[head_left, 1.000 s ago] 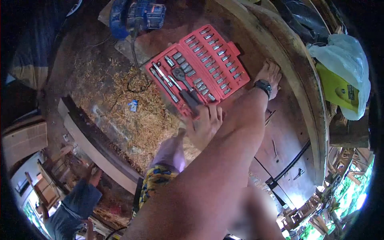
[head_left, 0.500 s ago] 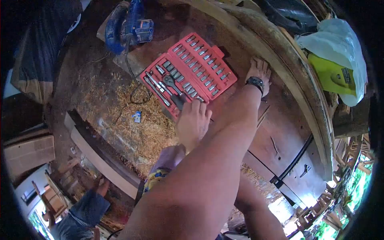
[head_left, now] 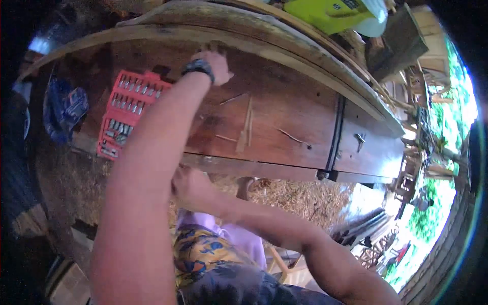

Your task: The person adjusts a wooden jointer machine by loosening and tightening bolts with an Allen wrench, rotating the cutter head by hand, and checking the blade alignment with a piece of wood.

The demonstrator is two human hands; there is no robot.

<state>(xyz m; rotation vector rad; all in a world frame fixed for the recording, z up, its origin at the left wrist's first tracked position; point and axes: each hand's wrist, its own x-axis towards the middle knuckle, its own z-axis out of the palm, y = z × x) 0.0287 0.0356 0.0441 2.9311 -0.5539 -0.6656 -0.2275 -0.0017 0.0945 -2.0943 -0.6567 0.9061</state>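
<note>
My left hand (head_left: 217, 67), with a dark watch at its wrist, rests with spread fingers on the brown wooden surface (head_left: 284, 112) near its curved far rim. Below my left forearm, my right hand (head_left: 192, 187) is curled beside the surface's near edge. The forearm partly covers its fingers, and whatever they hold is not visible. An open red socket set (head_left: 116, 116) with rows of metal sockets lies to the left, partly covered by the same forearm.
Thin wood strips (head_left: 247, 124) and a small dark metal piece (head_left: 360, 141) lie on the surface. A blue power tool (head_left: 66, 109) is at the left. Wood shavings (head_left: 305, 198) cover the ground below. A yellow-green item in plastic (head_left: 330, 14) is at the top.
The view has swung right, so the socket set and blue tool appear farther left. My right hand has left the set's handle area and is now by the surface's edge. My left hand stays planted.
</note>
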